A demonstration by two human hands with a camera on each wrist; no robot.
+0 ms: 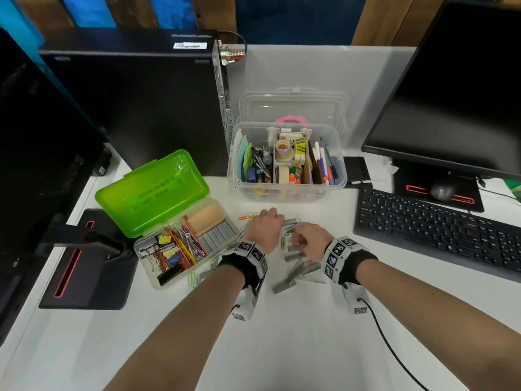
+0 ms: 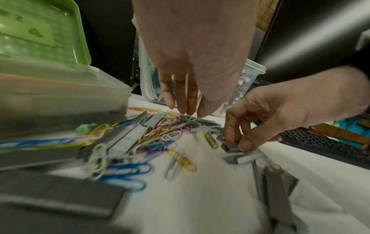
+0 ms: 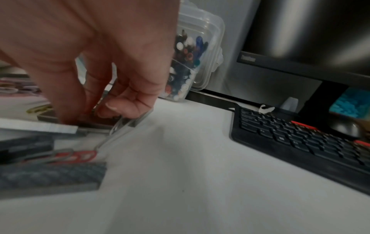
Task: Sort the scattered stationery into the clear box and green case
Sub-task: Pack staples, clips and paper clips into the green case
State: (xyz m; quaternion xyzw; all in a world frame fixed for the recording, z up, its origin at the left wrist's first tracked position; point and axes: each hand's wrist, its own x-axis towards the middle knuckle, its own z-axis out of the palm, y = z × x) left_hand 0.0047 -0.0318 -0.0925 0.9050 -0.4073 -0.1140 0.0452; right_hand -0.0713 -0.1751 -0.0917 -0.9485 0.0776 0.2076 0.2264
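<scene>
The green case (image 1: 152,193) lies open at the left, its clear tray (image 1: 158,280) holding binder clips, paper clips and staple strips. The clear box (image 1: 287,187) stands open behind my hands, full of pens, tape and notes. Coloured paper clips (image 2: 172,126) and grey staple strips (image 1: 293,273) are scattered on the white desk between them. My left hand (image 2: 186,111) points straight-fingered down, its tips touching the heap of clips. My right hand (image 2: 236,144) pinches a short staple strip (image 2: 232,149) that lies on the desk; in the right wrist view its fingertips (image 3: 108,109) press on that strip.
A black keyboard (image 1: 439,230) lies close on the right, with a mouse (image 1: 442,190) and a monitor (image 1: 456,94) behind it. A black computer tower (image 1: 135,103) and a second monitor's stand (image 1: 84,263) flank the left. A cable (image 1: 394,354) trails from my right wrist.
</scene>
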